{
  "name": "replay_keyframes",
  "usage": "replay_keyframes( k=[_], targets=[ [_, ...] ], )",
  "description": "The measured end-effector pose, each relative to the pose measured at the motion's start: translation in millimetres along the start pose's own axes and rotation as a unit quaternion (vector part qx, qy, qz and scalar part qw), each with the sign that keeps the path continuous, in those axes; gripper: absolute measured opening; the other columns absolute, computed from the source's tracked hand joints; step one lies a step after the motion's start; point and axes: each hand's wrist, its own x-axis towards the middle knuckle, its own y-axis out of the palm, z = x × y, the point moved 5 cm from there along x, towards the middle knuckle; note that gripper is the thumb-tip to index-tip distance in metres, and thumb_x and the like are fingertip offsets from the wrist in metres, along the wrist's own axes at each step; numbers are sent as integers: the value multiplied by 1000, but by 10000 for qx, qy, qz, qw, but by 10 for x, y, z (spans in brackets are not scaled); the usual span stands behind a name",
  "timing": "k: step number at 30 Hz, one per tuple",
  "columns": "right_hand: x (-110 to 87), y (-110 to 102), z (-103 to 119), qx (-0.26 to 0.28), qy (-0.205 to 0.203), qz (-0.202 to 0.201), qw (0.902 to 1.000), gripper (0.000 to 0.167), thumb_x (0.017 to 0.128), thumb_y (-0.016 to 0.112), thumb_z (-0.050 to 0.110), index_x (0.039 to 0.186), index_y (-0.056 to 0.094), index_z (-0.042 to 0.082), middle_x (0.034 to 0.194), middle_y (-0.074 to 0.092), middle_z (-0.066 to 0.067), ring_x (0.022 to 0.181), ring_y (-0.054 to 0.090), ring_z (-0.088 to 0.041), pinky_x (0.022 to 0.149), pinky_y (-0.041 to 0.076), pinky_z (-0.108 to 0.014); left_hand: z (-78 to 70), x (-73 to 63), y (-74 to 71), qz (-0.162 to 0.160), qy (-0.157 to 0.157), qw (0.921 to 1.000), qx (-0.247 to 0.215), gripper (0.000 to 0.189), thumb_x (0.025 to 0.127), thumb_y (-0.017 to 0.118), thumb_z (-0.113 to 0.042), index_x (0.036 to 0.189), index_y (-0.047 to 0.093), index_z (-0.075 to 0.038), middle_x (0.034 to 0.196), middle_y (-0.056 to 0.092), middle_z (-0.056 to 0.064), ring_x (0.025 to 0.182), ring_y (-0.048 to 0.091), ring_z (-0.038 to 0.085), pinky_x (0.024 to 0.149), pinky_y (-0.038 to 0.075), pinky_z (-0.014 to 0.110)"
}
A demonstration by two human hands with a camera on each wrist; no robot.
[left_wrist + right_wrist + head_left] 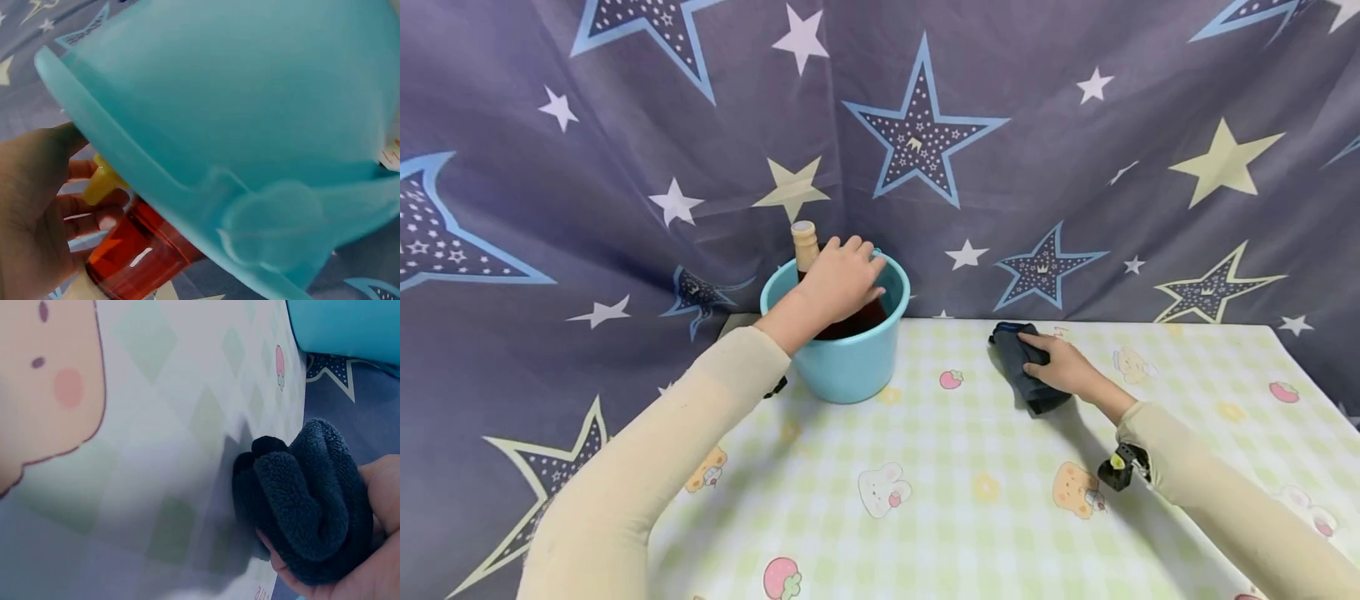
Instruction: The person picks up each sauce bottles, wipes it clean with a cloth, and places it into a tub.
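Observation:
A light blue bucket (847, 367) stands at the left back of the table. Inside it leans a bottle (806, 242) with a gold neck; its reddish-brown glass (139, 253) shows in the left wrist view. My left hand (842, 282) is over the bucket's mouth beside that bottle, its fingers spread and loosely bent. Close to those fingers, a yellow piece like a nozzle (103, 181) pokes past the rim; the rest of it is hidden. My right hand (1060, 367) grips a dark blue, fluffy rolled towel (1024, 367) by its side, low over the table.
A green-and-white checked cloth (940, 467) with cartoon prints covers the table. Behind and to the left hangs a dark curtain (1022, 67) with stars, close to the bucket. The towel lies to the bucket's right, near the back edge.

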Motion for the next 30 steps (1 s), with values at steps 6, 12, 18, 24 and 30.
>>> replay_keyframes(
  k=[6,12,18,24,30],
  targets=[
    [-41,-106,-77,163,558,-133,9982,63,103,55,13,158,29,-2,158,21,-41,146,22,-59,115,29,-67,23,27,-79,-184,-354,9983,-420,46,104,57,-41,136,57,-8,128,59,18,117,56,34,99,47,50],
    [-157,-119,-150,-58,849,-130,9963,66,103,51,14,157,21,-11,156,21,-44,144,22,-61,115,28,-68,-44,9,-76,-177,-555,9931,-1015,49,106,52,-43,144,51,-11,134,56,17,121,55,34,99,47,50],
    [-225,-58,-205,-44,862,210,9960,72,105,51,20,158,12,-11,156,11,-47,143,16,-64,114,25,-72,-142,-42,-8,-296,-669,9826,-1709,52,107,50,-43,149,46,-13,137,56,16,126,54,33,102,46,49],
    [-273,-47,-242,41,963,501,9941,82,106,52,31,161,2,-3,157,-1,-48,141,10,-70,110,25,-76,-224,-72,103,-281,-959,9702,-2207,61,106,48,-50,157,38,-19,154,46,14,147,39,33,121,28,55],
    [-299,-196,-198,91,794,430,9959,94,104,53,46,162,-7,2,159,-14,-44,142,-2,-71,110,16,-81,-299,-59,156,-221,-1149,9610,-2507,68,105,42,-57,163,24,-27,170,23,9,160,11,30,127,7,59]
  ],
)
